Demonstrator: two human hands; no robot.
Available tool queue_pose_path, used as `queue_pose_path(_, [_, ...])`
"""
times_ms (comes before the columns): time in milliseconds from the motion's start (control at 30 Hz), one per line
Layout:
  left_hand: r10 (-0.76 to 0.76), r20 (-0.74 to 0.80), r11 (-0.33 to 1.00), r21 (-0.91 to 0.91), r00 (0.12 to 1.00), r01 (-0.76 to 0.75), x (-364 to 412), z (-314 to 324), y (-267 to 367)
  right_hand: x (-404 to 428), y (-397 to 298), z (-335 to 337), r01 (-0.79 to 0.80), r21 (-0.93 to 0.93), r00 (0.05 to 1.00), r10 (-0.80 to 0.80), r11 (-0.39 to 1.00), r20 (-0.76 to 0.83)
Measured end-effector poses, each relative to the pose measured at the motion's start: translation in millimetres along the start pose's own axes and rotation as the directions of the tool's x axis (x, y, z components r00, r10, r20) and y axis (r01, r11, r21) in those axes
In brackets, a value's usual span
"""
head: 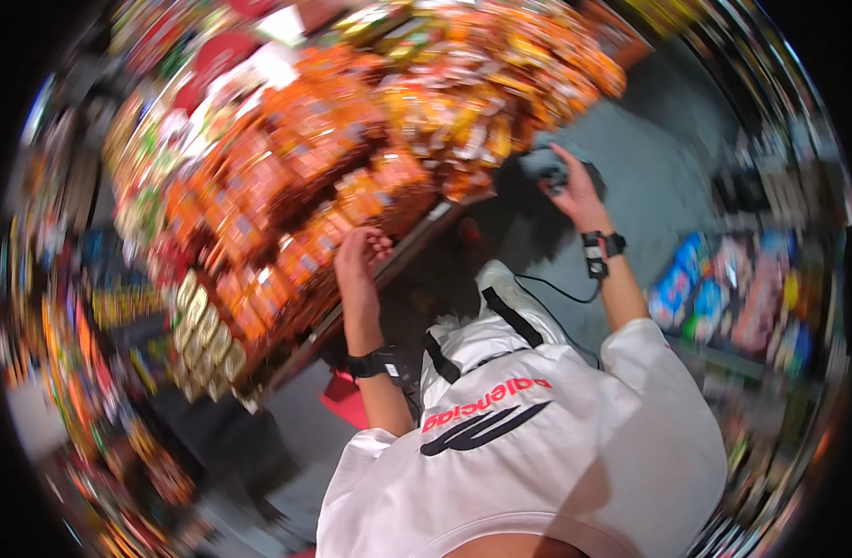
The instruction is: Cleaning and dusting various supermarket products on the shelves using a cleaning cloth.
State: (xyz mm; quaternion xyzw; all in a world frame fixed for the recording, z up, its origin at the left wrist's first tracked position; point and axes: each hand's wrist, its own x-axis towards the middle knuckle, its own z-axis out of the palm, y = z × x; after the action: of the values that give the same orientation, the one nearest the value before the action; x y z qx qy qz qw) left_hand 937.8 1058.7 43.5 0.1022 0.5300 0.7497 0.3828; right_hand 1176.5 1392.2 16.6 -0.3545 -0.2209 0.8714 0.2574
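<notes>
My left hand (362, 254) is over the front edge of a display stacked with orange snack packets (286, 258); its fingers are slightly curled, and whether they touch a packet cannot be told. My right hand (574, 190) grips a bunched grey-blue cloth (546, 162), thumb and fingers around it, off the display's right corner and above the floor. Yellow and orange packets (461, 118) lie heaped beyond. Both wrists wear black bands, and a thin cable hangs from the right one. The picture is blurred.
The display's dark front edge (398, 251) runs slantwise before my legs. Gold-lidded containers (206, 335) stand at its left end. Blue and pink bagged goods (726, 286) sit on a shelf at right. A red object (346, 399) lies below my left forearm. Full shelves line the far left.
</notes>
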Motion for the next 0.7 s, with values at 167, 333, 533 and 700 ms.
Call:
queue_pose_path(167, [-0.081, 0.179, 0.994, 0.090, 0.981, 0.065, -13, 39, -4, -97, 41, -27, 0.016, 0.195, 0.998, -0.026, 0.981, 0.051])
queue_pose_path(333, [-0.151, 0.259, 0.988, 0.070, 0.954, 0.137, -44, 78, -45, -156, 65, -49, 0.041, 0.294, 0.989, -0.081, 0.955, 0.125])
queue_pose_path(533, [-0.242, 0.403, 0.970, 0.117, 0.883, 0.213, -100, 153, -111, -210, 94, -153, 0.143, -0.013, 0.982, -0.141, 0.990, 0.123])
queue_pose_path(700, [-0.307, 0.558, 0.951, 0.212, 0.771, 0.225, -181, 230, -177, -330, 103, -241, 0.375, 0.067, 0.926, -0.370, 0.925, -0.077])
